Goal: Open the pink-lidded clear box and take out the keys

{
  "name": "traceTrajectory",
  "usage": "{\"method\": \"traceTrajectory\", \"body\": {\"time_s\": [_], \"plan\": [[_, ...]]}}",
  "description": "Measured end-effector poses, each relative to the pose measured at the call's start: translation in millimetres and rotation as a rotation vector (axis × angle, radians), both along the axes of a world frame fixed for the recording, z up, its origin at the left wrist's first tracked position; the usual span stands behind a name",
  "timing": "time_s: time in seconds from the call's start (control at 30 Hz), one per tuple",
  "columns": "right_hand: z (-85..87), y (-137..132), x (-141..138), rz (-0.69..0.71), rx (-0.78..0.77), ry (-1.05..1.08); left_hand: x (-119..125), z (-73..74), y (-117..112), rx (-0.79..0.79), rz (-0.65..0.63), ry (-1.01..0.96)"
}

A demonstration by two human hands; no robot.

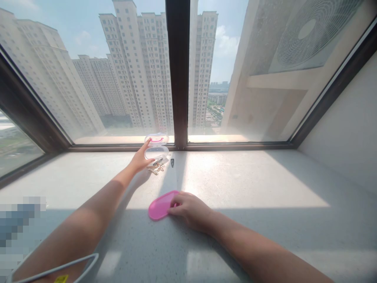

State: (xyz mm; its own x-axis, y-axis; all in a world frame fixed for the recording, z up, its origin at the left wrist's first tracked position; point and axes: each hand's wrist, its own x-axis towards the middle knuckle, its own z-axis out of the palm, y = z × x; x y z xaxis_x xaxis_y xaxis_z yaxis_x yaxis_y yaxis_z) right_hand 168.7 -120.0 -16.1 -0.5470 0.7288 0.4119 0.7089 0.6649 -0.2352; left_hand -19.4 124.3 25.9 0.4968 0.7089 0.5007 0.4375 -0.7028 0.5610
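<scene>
My left hand (pixel 141 158) reaches to the far side of the sill, its fingers and thumb around the left edge of a clear plastic case (pixel 157 152). The case's lid stands raised, and a pink curved mark shows on it. Just in front of the case lies a small heap of gold and dark metal pieces (pixel 159 168), too small to name one by one. Right of them is a small dark hair clip (pixel 172 162). Nearer to me, my right hand (pixel 191 210) pinches the right end of a pink oval tray (pixel 160 206) between thumb and fingers.
The pale speckled sill (pixel 241 184) carries bands of sunlight and shade. Behind it rises a window with a dark frame (pixel 179 78). A white wall (pixel 344 129) bounds the right side. At bottom left are a white looped edge (pixel 59 267) and a blurred-out patch.
</scene>
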Motion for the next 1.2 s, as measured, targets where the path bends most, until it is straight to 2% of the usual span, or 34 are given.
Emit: {"method": "traceTrajectory", "body": {"time_s": [0.13,0.3,0.4,0.5,0.53,0.57,0.67,0.7,0.77,0.93,1.2], "plan": [[-0.9,0.0,0.5,-0.011,-0.015,0.016,6.7,-3.2,21.5,-0.051,-0.037,-0.013],[2.8,-1.8,0.4,-0.040,-0.058,0.056,5.6,-5.7,40.7,0.014,0.084,0.086],[5.7,-2.7,-0.4,-0.048,-0.079,0.065,6.4,-7.6,36.9,0.110,0.213,0.085],[5.6,-2.1,-1.3,-0.048,-0.079,0.070,15.7,-6.9,17.1,0.295,0.380,0.021],[5.1,-1.6,-1.6,-0.050,-0.075,0.071,21.3,-5.9,8.4,0.354,0.378,0.028],[4.6,-1.2,-1.8,-0.052,-0.071,0.073,27.9,-5.0,-0.4,0.378,0.304,0.079],[4.2,-0.3,-1.8,-0.052,-0.066,0.077,51.4,-4.9,-20.4,0.243,-0.106,0.467],[4.6,-0.2,-1.6,-0.049,-0.067,0.079,59.3,-6.5,-23.7,0.221,-0.135,0.511],[5.7,-0.5,-1.2,-0.046,-0.067,0.081,73.4,-12.0,-25.5,0.200,-0.135,0.550],[6.6,-0.9,-0.3,-0.031,-0.062,0.080,96.0,-24.8,-20.0,0.158,-0.004,0.610],[6.8,0.3,0.4,-0.030,-0.069,0.079,108.8,-24.6,-20.2,0.074,0.187,0.637]]}}
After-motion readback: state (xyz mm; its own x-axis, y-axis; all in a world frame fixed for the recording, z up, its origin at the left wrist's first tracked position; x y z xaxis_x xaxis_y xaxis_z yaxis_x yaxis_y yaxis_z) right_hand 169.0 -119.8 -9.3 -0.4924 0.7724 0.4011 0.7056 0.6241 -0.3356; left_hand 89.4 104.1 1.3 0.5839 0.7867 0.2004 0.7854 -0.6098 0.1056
